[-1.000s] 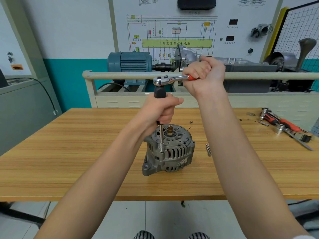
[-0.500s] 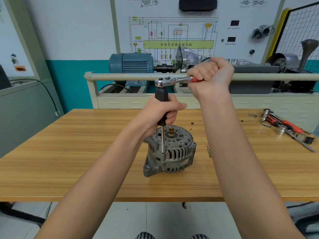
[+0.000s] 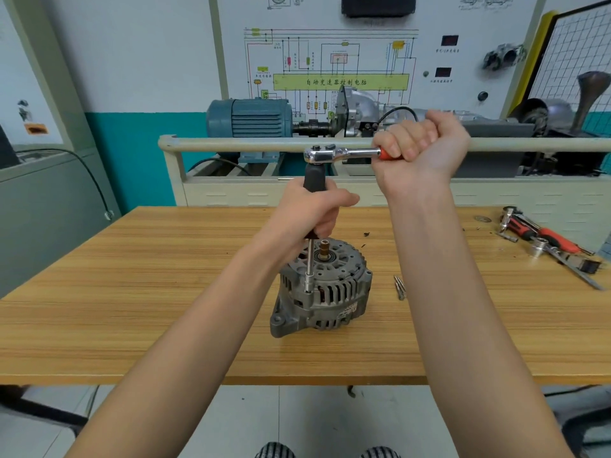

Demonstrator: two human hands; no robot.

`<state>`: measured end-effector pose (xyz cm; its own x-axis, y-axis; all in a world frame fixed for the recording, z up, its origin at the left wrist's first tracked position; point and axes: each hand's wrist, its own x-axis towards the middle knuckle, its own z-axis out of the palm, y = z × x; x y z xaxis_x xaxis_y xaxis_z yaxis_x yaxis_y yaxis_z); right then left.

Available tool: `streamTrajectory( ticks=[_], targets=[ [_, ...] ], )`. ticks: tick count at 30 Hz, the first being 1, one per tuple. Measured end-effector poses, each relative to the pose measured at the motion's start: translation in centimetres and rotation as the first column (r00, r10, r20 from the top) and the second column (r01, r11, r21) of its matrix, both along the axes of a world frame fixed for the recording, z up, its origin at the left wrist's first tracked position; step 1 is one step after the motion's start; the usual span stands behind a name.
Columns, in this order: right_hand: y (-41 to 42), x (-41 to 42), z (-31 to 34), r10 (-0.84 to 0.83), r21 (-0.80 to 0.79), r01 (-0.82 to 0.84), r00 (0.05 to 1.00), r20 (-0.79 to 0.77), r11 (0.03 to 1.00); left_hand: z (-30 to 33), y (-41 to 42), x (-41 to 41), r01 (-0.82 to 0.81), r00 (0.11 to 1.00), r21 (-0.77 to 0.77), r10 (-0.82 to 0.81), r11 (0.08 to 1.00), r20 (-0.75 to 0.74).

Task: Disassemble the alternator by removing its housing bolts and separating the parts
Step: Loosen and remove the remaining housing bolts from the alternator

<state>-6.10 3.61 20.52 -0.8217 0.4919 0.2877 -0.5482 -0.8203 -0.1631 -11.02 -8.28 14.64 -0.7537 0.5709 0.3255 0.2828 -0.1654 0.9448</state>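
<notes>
A grey alternator (image 3: 334, 292) stands on the wooden table (image 3: 165, 292), shaft end up. A long extension bar (image 3: 310, 262) with a black grip rises from a housing bolt on its left rim. My left hand (image 3: 314, 213) grips that black grip just above the alternator. A chrome ratchet wrench (image 3: 334, 155) sits on top of the bar, its handle pointing right. My right hand (image 3: 420, 150) holds the ratchet's red handle in a fist, up at the level of the rail behind.
Loose bolts (image 3: 399, 287) lie on the table just right of the alternator. More wrenches and sockets (image 3: 545, 246) are spread at the table's far right. Behind the table runs a beige rail (image 3: 231, 143) in front of a blue motor (image 3: 251, 120) and a wiring panel.
My right hand has swung the ratchet handle a little to the right. The left hand and the extension bar stay on the same bolt.
</notes>
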Motion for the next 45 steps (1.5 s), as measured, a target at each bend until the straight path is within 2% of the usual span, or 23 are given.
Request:
streamTrajectory(
  ticks=[3,6,8,13,15,17,20,23,26,30,33,35,38,41,43,45],
  targets=[
    [0.4,-1.3,0.5,0.168,-0.062,-0.164,0.983,0.071,0.984,0.3,-0.8,-0.5,0.215,0.975,0.036,-0.217,0.976,0.040],
    [-0.1,-1.9,0.4,0.261,-0.076,-0.257,0.964,0.042,0.963,0.3,-0.8,-0.5,0.257,0.963,0.053,-0.260,0.965,0.066],
    [-0.4,-1.6,0.3,0.206,-0.041,-0.205,0.978,0.020,0.978,0.2,-0.7,-0.5,0.184,0.980,0.060,-0.188,0.981,0.070],
    [-2.0,0.2,-0.3,-0.079,0.089,0.086,0.994,-0.081,0.992,-0.2,0.2,-0.2,-0.145,0.988,0.080,0.139,0.986,0.074],
    [-2.1,0.7,-0.3,-0.081,0.084,0.088,0.993,-0.089,0.993,-0.4,0.2,-0.2,-0.162,0.987,0.069,0.161,0.984,0.028],
    [-1.3,0.4,0.1,-0.022,0.057,0.024,0.999,-0.049,0.998,-0.4,-0.4,-0.3,-0.015,1.000,0.063,0.016,0.998,-0.010],
    [-0.3,-0.9,0.6,0.148,-0.002,-0.148,0.989,0.031,0.989,0.2,-1.2,-0.5,0.230,0.973,0.063,-0.231,0.971,0.002],
    [-0.3,-1.9,0.6,0.248,-0.048,-0.246,0.968,0.038,0.968,0.3,-0.8,-0.6,0.208,0.978,0.037,-0.209,0.977,0.018],
    [-0.5,-1.6,0.4,0.161,-0.044,-0.159,0.986,0.033,0.986,0.2,-0.3,-0.6,0.056,0.997,0.053,-0.058,0.997,0.044],
    [-2.2,0.2,-0.3,-0.127,0.072,0.131,0.990,-0.055,0.989,0.0,0.5,-0.3,-0.193,0.978,0.083,0.186,0.978,0.092],
    [-3.3,1.3,-0.6,-0.237,0.108,0.250,0.964,-0.120,0.962,-0.1,0.6,0.0,-0.222,0.973,0.081,0.216,0.972,0.075],
    [-2.4,1.0,-0.1,-0.170,0.102,0.179,0.981,-0.094,0.978,0.0,0.1,-0.2,-0.106,0.994,0.058,0.104,0.993,0.041],
    [-0.6,-0.6,0.7,0.028,0.027,-0.029,0.999,0.045,0.999,0.5,-1.0,-0.6,0.088,0.996,0.011,-0.088,0.996,-0.001],
    [-0.1,-2.0,0.6,0.228,-0.050,-0.225,0.971,0.074,0.973,0.7,-0.9,-0.8,0.182,0.983,0.008,-0.182,0.983,-0.024],
    [-0.2,-2.1,0.4,0.243,-0.059,-0.240,0.969,0.052,0.969,0.4,-0.6,-0.8,0.192,0.981,0.037,-0.192,0.981,0.005],
    [-0.5,-1.6,0.2,0.146,-0.015,-0.145,0.989,0.034,0.989,0.2,-0.3,-0.9,0.114,0.993,0.060,-0.116,0.992,0.031]
  ],
)
